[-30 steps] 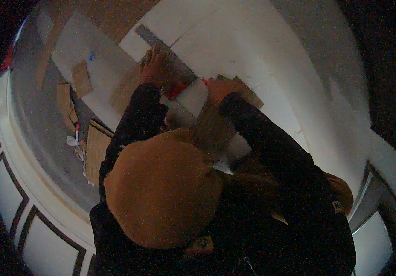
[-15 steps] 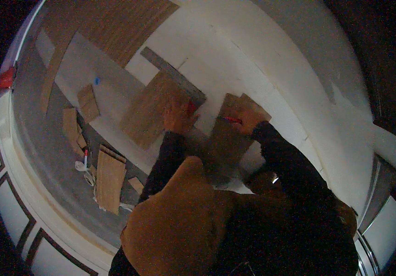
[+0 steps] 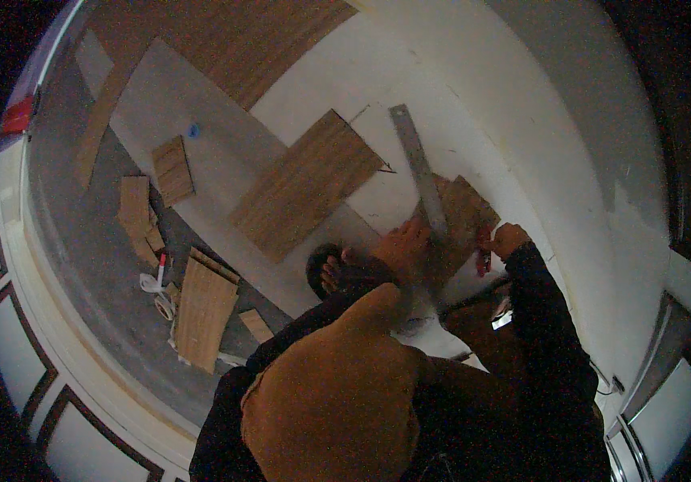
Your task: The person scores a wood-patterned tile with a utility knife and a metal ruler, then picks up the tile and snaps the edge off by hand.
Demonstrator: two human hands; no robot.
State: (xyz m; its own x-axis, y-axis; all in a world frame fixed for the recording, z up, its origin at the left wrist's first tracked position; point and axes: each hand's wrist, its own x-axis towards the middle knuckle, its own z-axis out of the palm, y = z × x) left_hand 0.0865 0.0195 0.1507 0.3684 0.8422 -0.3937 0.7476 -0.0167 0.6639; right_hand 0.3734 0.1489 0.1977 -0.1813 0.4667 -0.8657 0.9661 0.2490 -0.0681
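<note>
My left hand [image 3: 402, 245] lies over the left side of a wood-look plank [image 3: 462, 209] at centre right, fingers extended near the lower end of a long grey metal straightedge [image 3: 415, 161], which rests across that plank. My right hand [image 3: 510, 241] grips a red cutting tool [image 3: 485, 251] at the plank's right edge; its blade is too small to make out. Another wood-look board [image 3: 305, 181] lies up and left of my hands. Toes of a foot [image 3: 331, 271] show beside my left forearm.
Laid wood-look flooring [image 3: 257, 40] spans the top. Cut plank pieces [image 3: 201, 309], a smaller offcut [image 3: 170, 169], white rolls [image 3: 165, 304] and a small blue item [image 3: 193, 130] lie on the left. A pale wall [image 3: 603, 201] runs along the right; white panels [image 3: 20, 345] edge the left.
The straightedge has moved right from beside the middle board onto the right-hand plank. My left hand has moved right and down to it; my right hand has moved right and down with the red tool.
</note>
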